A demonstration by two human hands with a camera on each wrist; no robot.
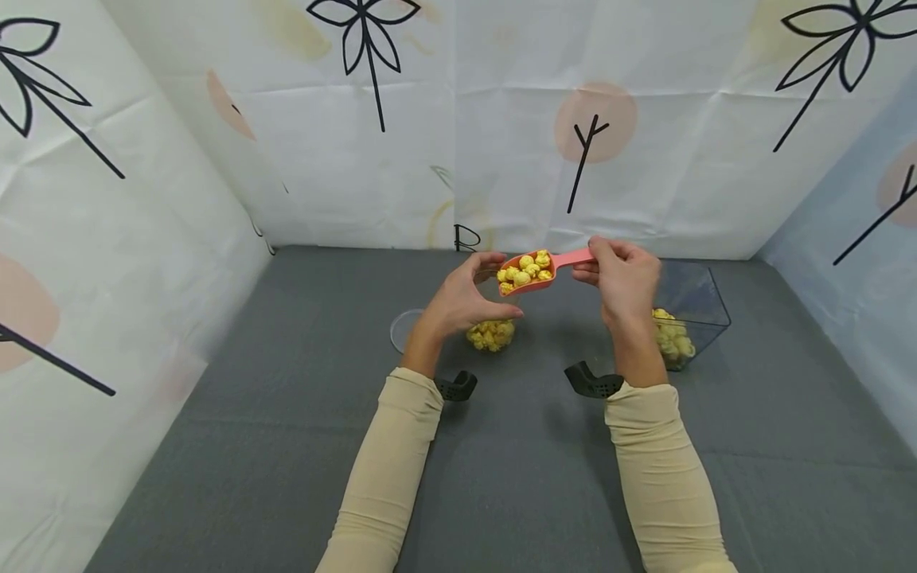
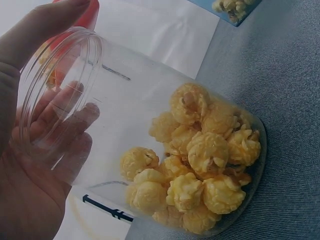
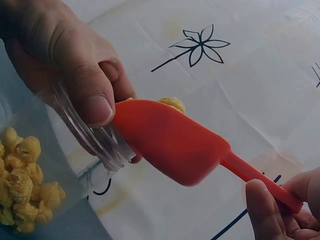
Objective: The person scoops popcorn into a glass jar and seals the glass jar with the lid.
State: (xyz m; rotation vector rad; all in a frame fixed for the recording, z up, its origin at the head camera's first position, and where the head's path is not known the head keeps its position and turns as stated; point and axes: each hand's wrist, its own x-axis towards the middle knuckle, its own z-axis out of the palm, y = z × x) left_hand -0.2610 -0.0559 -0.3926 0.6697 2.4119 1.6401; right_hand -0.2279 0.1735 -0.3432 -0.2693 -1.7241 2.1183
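My left hand (image 1: 462, 298) is curled round the neck of a clear jar (image 2: 125, 75) that stands on the table. Yellow popcorn (image 2: 207, 152) fills the lower part of the jar. In the right wrist view the thumb lies across the jar's threaded rim (image 3: 95, 142). My right hand (image 1: 626, 278) pinches the handle of a red scoop (image 3: 170, 140) between thumb and fingers. Several popcorn pieces (image 1: 523, 274) lie in the scoop. Its front end is held over the jar's mouth, close to the left thumb.
A clear square bin (image 1: 705, 318) with more popcorn (image 1: 673, 342) stands to the right, partly behind my right wrist. A round clear lid (image 1: 403, 328) lies left of the jar, partly covered by my left hand. Patterned cloth walls (image 1: 501, 159) enclose the grey table (image 1: 501, 477).
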